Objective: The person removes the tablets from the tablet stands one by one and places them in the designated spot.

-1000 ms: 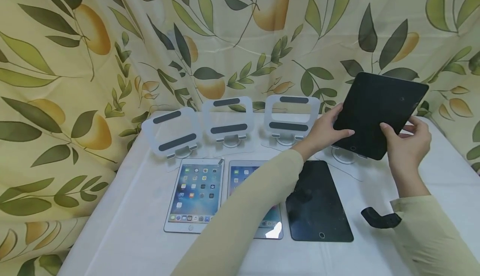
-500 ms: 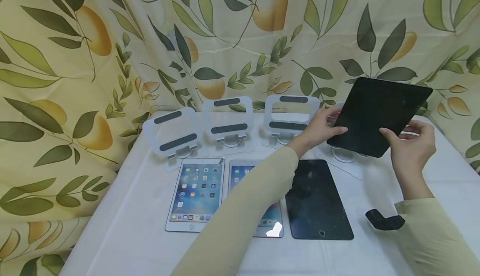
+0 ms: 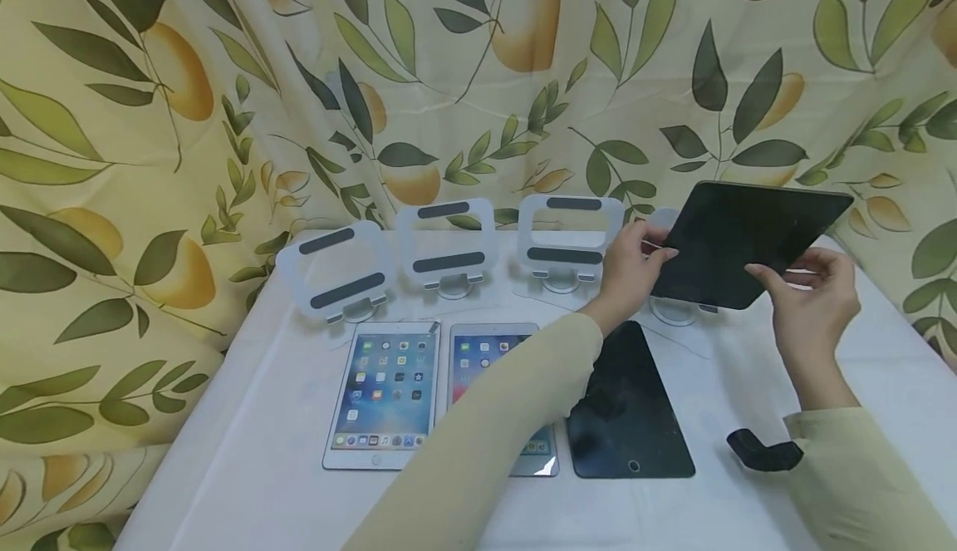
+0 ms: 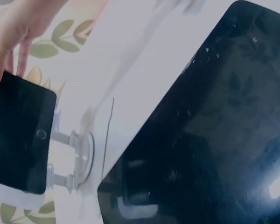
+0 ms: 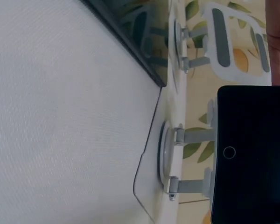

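The white table [image 3: 882, 385] spreads under everything. Over its far right end I hold the dark tablet [image 3: 740, 239] in the air, tilted back above the rightmost stand [image 3: 676, 312], whose ledge it has not met. It is a stiff, slick glass slab, probably fragile at the screen, so edges are the place to grip. My left hand [image 3: 631, 273] pinches its left edge; my right hand [image 3: 811, 302] curls round its lower right edge, thumb on the glass. Another black tablet [image 3: 628, 405] lies flat just in front of that stand.
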### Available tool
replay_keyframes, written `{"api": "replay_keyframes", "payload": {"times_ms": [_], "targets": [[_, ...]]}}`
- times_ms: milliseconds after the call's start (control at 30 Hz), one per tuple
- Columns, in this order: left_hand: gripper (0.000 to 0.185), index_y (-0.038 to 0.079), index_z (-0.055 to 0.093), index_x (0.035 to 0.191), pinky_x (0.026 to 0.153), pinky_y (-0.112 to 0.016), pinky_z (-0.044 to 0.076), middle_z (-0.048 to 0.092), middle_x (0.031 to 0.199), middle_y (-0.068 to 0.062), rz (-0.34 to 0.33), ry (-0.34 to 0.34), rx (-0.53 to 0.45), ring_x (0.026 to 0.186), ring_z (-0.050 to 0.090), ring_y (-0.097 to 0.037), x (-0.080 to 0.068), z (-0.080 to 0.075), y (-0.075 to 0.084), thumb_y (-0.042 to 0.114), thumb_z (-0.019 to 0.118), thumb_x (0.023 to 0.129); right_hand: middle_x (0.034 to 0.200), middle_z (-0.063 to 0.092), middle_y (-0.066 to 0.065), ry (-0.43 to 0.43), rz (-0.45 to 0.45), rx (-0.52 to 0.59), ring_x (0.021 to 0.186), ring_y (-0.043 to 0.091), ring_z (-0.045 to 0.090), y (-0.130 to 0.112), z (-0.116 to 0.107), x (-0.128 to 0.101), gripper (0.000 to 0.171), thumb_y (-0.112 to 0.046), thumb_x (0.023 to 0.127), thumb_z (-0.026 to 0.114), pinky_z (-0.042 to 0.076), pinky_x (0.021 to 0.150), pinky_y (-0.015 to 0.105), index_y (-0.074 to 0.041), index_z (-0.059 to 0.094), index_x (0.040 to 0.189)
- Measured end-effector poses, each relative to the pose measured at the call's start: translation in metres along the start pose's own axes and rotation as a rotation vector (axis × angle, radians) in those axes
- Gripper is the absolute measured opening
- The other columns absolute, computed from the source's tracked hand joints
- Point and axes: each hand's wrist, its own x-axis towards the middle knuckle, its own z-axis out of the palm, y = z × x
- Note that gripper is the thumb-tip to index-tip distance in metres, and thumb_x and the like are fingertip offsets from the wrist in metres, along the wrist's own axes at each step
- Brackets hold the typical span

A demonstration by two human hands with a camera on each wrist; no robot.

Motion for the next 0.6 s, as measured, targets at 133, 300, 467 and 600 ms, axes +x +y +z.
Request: {"api": "replay_keyframes", "payload": {"times_ms": [133,300,467,600], "targets": [[0.023,0.012,0.059,0.111,0.073,-0.002,0.04,0.058,0.103,0.001,0.058,0.022,0.032,0.088,0.056,0.001,-0.005,-0.002,0.001,0.014,0.066,0.088,0.094,0.038,-0.032,0.003,-0.049,-0.002,0.081,-0.017,0.045,-0.005,-0.005,-0.004,0.05,-0.025,0.081,0.074,0.038,0.069,0.003,-0.018,0.049,0.124],[0.026,0.011,0.058,0.113,0.075,0.0,0.039,0.058,0.104,0.0,0.109,0.021,0.04,0.089,0.056,0.0,-0.009,-0.006,0.007,0.015,0.065,0.089,0.095,0.038,-0.032,-0.005,-0.091,-0.01,0.079,-0.017,0.046,-0.016,-0.016,-0.006,0.051,-0.022,0.081,0.074,0.037,0.069,0.001,-0.017,0.049,0.126],[0.027,0.01,0.06,0.112,0.074,0.0,0.038,0.058,0.101,0.0,0.135,0.023,0.063,0.088,0.057,0.001,-0.014,-0.008,0.01,0.015,0.068,0.087,0.096,0.035,-0.035,-0.031,-0.125,-0.073,0.079,-0.02,0.043,-0.021,-0.025,-0.01,0.053,-0.023,0.082,0.073,0.037,0.07,0.0,-0.016,0.047,0.128],[0.027,0.009,0.059,0.111,0.073,0.0,0.038,0.058,0.101,-0.001,0.149,0.003,0.064,0.088,0.057,0.001,-0.024,-0.007,0.008,0.015,0.068,0.087,0.097,0.033,-0.036,-0.052,-0.129,-0.102,0.079,-0.021,0.041,-0.019,-0.034,-0.016,0.053,-0.021,0.083,0.072,0.034,0.069,0.0,-0.015,0.047,0.129]]}}
